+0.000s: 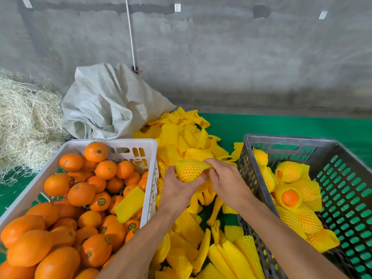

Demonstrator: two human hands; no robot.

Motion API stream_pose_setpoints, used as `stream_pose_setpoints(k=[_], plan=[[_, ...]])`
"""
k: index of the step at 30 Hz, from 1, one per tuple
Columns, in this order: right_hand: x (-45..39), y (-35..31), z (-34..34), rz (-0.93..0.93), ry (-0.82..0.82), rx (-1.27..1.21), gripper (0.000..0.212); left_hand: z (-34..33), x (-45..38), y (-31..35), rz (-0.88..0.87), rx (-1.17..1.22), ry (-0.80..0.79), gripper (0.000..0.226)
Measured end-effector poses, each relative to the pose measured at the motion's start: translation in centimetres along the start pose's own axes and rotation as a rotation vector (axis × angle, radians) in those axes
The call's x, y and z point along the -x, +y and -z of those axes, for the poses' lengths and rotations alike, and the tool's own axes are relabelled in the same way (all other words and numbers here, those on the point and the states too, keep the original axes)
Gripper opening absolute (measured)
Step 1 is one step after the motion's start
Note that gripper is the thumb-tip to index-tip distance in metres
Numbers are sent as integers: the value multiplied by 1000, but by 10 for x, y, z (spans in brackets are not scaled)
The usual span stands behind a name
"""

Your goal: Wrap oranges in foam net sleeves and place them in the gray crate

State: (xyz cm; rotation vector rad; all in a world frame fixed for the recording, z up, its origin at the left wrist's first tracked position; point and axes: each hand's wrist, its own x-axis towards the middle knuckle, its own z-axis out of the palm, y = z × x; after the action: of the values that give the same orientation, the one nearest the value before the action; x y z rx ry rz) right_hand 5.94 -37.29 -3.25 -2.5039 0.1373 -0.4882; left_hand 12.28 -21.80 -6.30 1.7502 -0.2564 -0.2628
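An orange in a yellow foam net sleeve (190,170) is held between both hands above the pile of sleeves. My left hand (178,189) cups it from below and the left, fingers curled round it. My right hand (223,179) pinches the sleeve's right end. The gray crate (302,143) on the right holds several wrapped oranges (289,196). A white crate (112,142) on the left is full of bare oranges (80,193), with one loose sleeve (129,204) lying on them.
A heap of flat yellow sleeves (181,137) fills the gap between the crates on the green surface (281,123). Behind it stand a grey woven sack (106,103) and a mound of straw (26,121) against a concrete wall.
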Motion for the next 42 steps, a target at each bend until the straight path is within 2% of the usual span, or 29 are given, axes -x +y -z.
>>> stream_pose_setpoints(k=[6,10,14,17,19,22,29,34,38,39,42], plan=[[1,-11,4,71,24,120,36,3,1,8,9,-16,119,84],[0,-12,-1,-3,115,34,31,7,-1,10,39,51,84,99],[4,-9,-5,-113,-65,-106,32,5,-2,7,-16,143,25,74],[3,-5,-3,-128,-88,-111,36,1,-1,1,-92,80,-46,88],[1,-4,0,-110,-57,-43,38,0,1,-2,-119,69,-58,87],[0,-7,2,-60,-38,59,40,-1,1,-4,-122,45,3,81],[-1,-13,1,-50,-27,172,34,0,-1,-1,-152,-43,140,87],[1,-16,-5,-104,28,-82,16,4,-5,-4,-193,-56,240,91],[7,-16,-12,-262,-153,-314,14,7,-7,-5,-164,-42,215,87],[8,-16,-13,-277,-166,-351,14,8,-7,-6,-179,-56,203,85],[6,-15,-7,-223,-98,-326,39,6,-3,-2,-246,-117,139,86]])
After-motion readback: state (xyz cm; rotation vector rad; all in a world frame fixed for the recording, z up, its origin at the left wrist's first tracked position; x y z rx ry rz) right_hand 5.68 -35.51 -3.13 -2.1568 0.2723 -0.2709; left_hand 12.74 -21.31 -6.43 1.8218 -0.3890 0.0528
